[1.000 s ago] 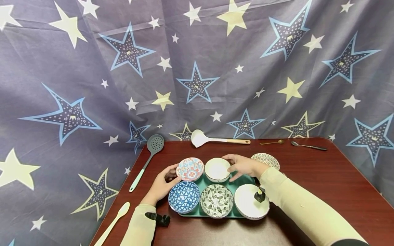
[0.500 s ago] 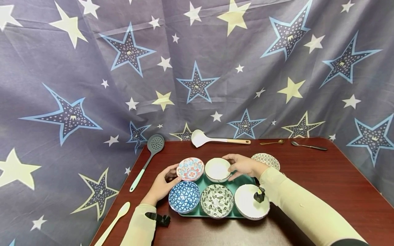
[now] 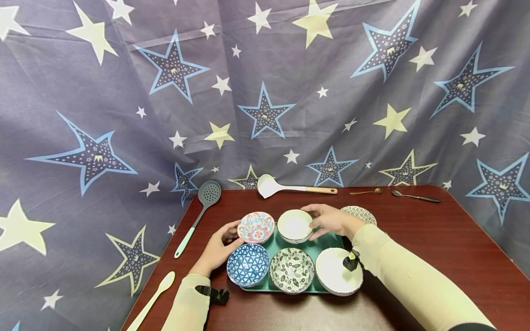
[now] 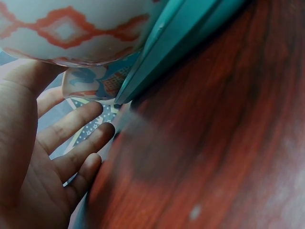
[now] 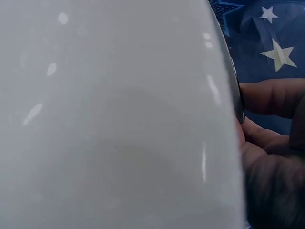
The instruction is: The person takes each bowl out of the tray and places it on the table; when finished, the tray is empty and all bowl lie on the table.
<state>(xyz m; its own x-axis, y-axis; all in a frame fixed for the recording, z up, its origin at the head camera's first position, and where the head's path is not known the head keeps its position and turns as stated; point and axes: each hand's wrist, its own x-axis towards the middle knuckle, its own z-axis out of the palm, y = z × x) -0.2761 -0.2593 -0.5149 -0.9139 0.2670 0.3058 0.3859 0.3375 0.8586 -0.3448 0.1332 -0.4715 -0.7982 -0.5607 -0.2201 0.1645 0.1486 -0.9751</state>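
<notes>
My left hand (image 3: 218, 247) holds the left side of a red-and-blue floral bowl (image 3: 256, 228) at the tray's back left, thumb in front and forefinger behind. The left wrist view shows this hand's other fingers (image 4: 78, 155) stretched loosely beside the green tray (image 4: 176, 52). With my right hand (image 3: 331, 219) I grip the right rim of a small white bowl (image 3: 295, 225) at the back of the tray. A white glazed surface (image 5: 119, 105) fills most of the right wrist view; which bowl it belongs to I cannot tell.
Along the tray's front stand a blue triangle-patterned bowl (image 3: 247, 265), a leaf-patterned bowl (image 3: 291, 270) and a larger white bowl (image 3: 334, 276). A patterned dish (image 3: 361, 214) sits behind my right wrist. A skimmer (image 3: 209, 194), ladle (image 3: 269, 185), pale spoon (image 3: 164, 282) and small spoons (image 3: 414, 196) lie around.
The small white bowl and my right hand have shifted slightly to the right and up in the head view. My left hand and the floral bowl have stayed in place.
</notes>
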